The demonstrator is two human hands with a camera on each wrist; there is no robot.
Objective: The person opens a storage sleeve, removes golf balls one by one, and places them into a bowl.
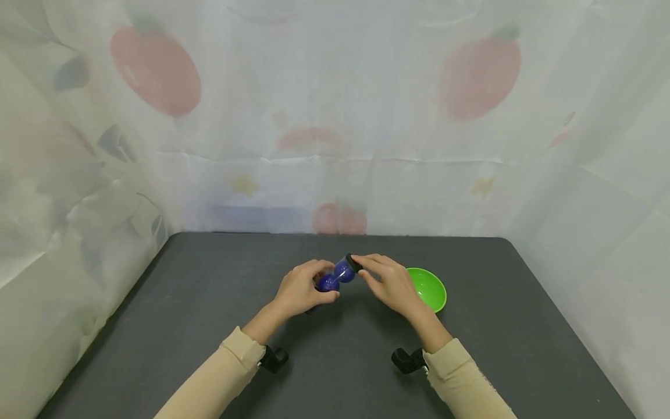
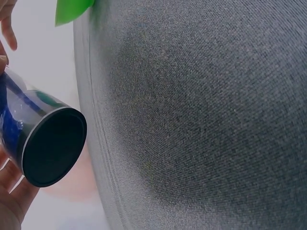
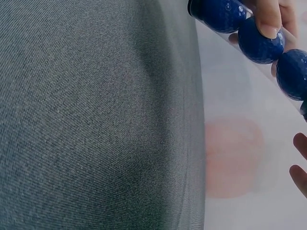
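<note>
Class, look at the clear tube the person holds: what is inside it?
Inside the clear tube are dark blue balls; three show in the right wrist view. The left hand wraps round part of the tube, so any further balls are hidden.

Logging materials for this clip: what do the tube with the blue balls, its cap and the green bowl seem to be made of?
Tube: clear, glossy thin plastic; the balls show through it. Balls: dark blue with fine speckles, material unclear. Cap: black, matte, probably plastic. Green bowl: smooth, uniformly coloured, likely plastic. Table: dark grey woven-looking fabric.
</note>
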